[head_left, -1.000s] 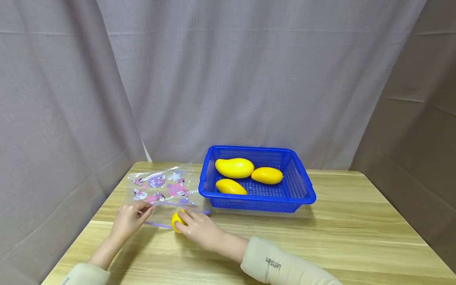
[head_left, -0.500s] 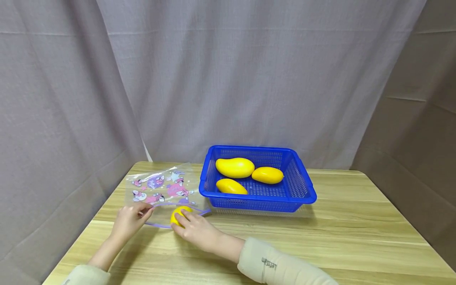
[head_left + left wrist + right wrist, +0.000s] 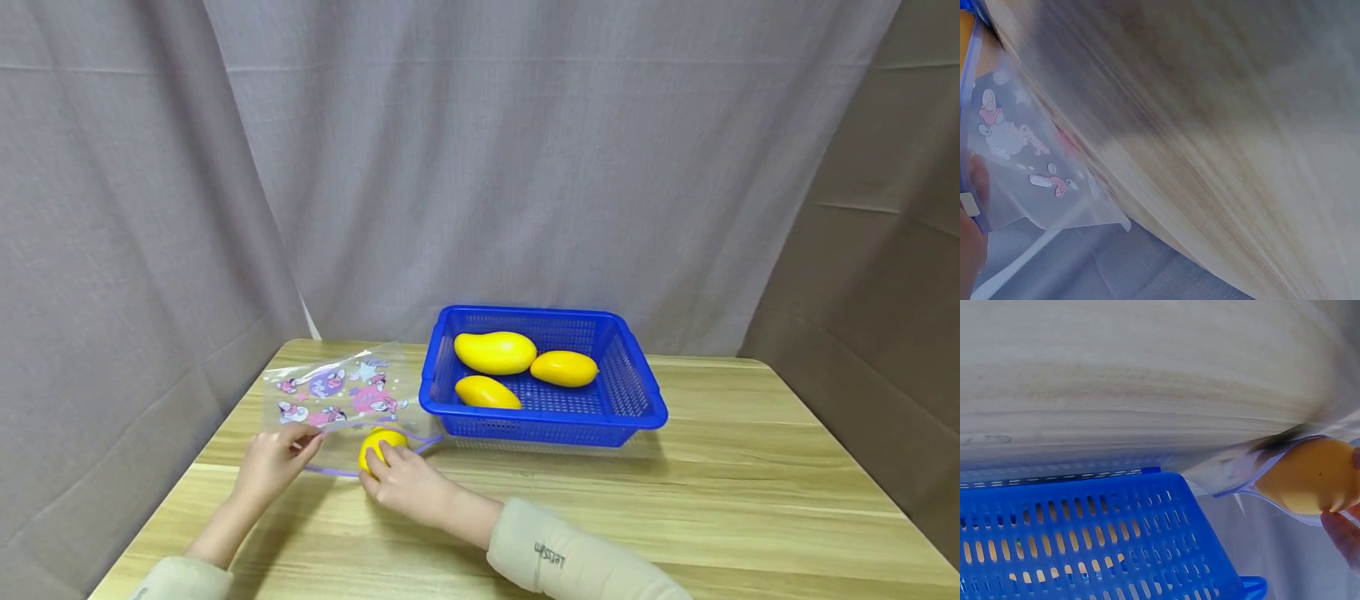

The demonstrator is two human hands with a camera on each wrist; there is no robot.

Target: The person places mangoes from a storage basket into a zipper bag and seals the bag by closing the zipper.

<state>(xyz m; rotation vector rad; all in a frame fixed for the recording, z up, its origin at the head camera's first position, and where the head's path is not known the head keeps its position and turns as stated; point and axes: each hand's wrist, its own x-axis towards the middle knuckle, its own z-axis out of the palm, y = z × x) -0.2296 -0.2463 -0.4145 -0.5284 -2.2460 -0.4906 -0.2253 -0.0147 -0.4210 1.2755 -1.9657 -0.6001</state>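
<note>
A clear zip bag [image 3: 352,400] with pink and purple cartoon prints lies on the table, its purple-edged mouth facing me. My left hand [image 3: 273,467] pinches the left corner of that mouth; in the left wrist view a white slider [image 3: 969,204] sits by the fingers. With its fingers curled round a yellow mango [image 3: 381,443], my right hand [image 3: 408,483] holds the fruit in the bag's opening. The right wrist view shows the mango [image 3: 1313,478] with the purple rims spread around it. Part of the fruit is hidden by my fingers.
Right of the bag stands a blue perforated basket [image 3: 540,429] holding a large mango [image 3: 495,353], another mango [image 3: 564,369] and a third mango [image 3: 487,392]. A wooden table [image 3: 720,483] lies underneath, with a grey curtain [image 3: 525,167] behind.
My right hand has pushed the mango forward from the front edge of the bag's mouth to between its rims. The left hand keeps its pinch and has barely moved.
</note>
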